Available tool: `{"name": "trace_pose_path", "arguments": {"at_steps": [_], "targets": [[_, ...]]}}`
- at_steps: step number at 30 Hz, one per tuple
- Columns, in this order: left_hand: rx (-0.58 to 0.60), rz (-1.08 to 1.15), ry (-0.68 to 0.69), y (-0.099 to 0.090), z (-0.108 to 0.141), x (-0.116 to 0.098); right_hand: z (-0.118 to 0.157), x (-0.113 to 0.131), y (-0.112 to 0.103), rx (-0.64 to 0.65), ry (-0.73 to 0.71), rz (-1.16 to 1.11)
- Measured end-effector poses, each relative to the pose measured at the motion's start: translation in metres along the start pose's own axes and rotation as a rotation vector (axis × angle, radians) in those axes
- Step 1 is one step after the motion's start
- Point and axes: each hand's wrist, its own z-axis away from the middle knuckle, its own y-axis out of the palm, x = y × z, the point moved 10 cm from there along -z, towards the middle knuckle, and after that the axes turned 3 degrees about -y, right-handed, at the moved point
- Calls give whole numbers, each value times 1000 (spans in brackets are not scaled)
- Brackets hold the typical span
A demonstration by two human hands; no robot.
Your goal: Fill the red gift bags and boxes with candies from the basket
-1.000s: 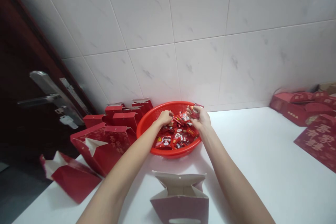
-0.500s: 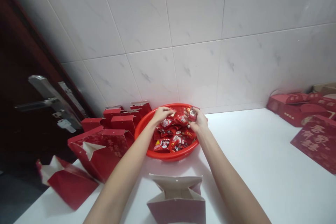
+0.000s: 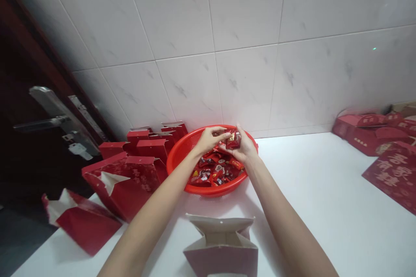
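Right hand (image 3: 246,149): cupped around a red packet (image 3: 233,139), held over the basket (image 3: 208,191).
Left hand (image 3: 208,140): fingertips set beside the packet; whether anything is pinched cannot be told.
Basket: loose packets (image 3: 219,174) contained; grip should be kept above it, so slips are caught.
Paper bag (image 3: 222,262): stood open in front.

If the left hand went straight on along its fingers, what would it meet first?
Most likely the red packet in the right hand; fingertips of the left hand look close, though depth leaves contact unclear.
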Motion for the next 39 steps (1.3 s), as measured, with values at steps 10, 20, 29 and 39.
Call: {"name": "trace_pose_path", "arguments": {"at_steps": [10, 20, 29, 39], "targets": [[105, -399, -351, -33, 2, 56, -1, 6, -7, -68, -47, 39], [721, -775, -609, 16, 53, 82, 2, 9, -9, -119, -67, 32], [891, -1002, -742, 23, 68, 94, 1, 9, -10, -117, -73, 35], [537, -1061, -543, 1, 41, 68, 1, 10, -10, -122, -91, 42]]}}
